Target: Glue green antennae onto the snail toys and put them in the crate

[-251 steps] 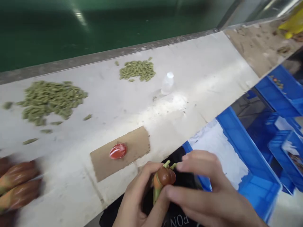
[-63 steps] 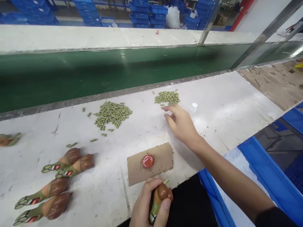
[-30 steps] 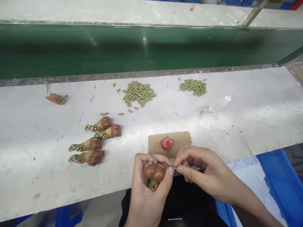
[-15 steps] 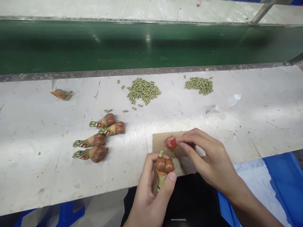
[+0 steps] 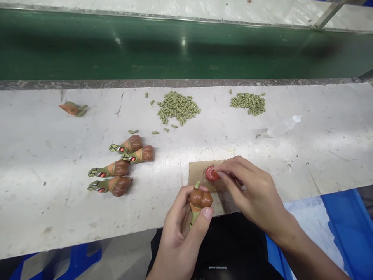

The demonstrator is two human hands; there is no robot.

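Along the surface's near edge, the left hand (image 5: 185, 229) wraps a figurine (image 5: 197, 197), its glossy brown lobes above an orange and green body, a green peg (image 5: 197, 185) standing from one. On cardboard (image 5: 196, 172), a red dish (image 5: 208, 174) holds something orange-red. The figurine sits between left thumb and fingers; the right hand's (image 5: 258, 190) fingertips narrow over the dish, their grip hidden.

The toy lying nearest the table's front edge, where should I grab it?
Take the toy around its orange middle, probably from above on your side. It lies lengthwise, narrower there than at its fat brown end, and another toy sits close behind.
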